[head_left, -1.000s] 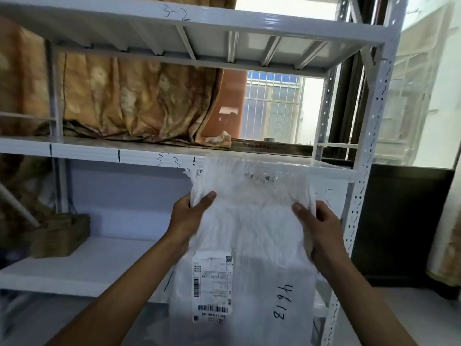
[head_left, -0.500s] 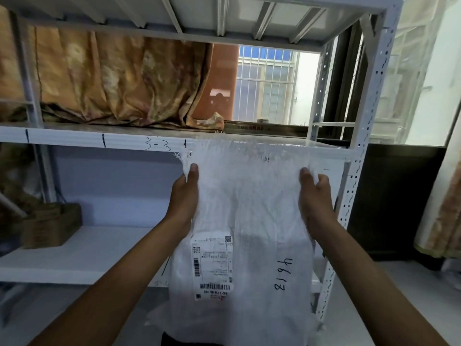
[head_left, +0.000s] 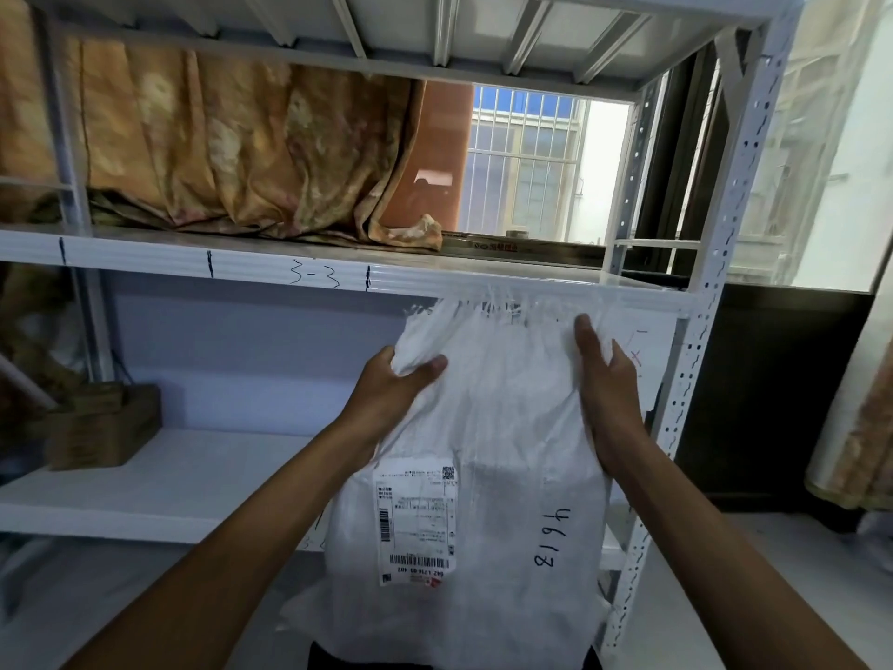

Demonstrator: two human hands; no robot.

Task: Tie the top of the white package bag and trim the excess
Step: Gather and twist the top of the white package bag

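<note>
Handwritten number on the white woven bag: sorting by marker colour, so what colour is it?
Black; handwritten number on the white woven bag, head view.

The package bag (head_left: 507,403) is white with a fine woven texture and black handwritten digits. Its shipping label (head_left: 416,519) is white with black barcodes. The shelving rack (head_left: 145,256) is white, marked in black. The curtain (head_left: 217,147) is mottled orange-gold.
</note>
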